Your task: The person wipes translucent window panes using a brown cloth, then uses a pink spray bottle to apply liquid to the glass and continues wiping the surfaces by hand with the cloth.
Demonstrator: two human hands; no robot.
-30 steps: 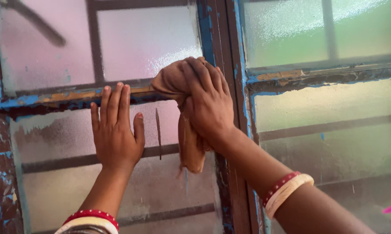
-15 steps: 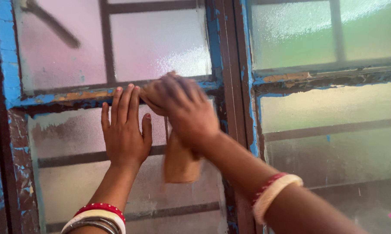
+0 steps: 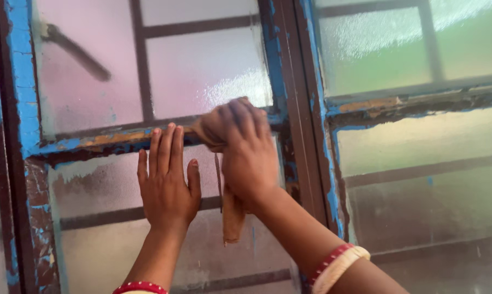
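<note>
cloth [image 3: 232, 215] bunched in right hand [image 3: 246, 149], gripped tight against peeling blue crossbar [image 3: 104, 140]; left hand [image 3: 167, 182] flat, fingers spread, holding nothing, on frosted pane [image 3: 93, 185] just beside.

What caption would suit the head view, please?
Right hand presses a brown cloth against the frosted window; left hand flat on glass.

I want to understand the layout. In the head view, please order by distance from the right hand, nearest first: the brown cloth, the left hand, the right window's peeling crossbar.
1. Brown cloth, held in the right hand.
2. Left hand, just beside it, flat on the frosted glass.
3. Peeling crossbar, far right, beyond the centre frame.
</note>
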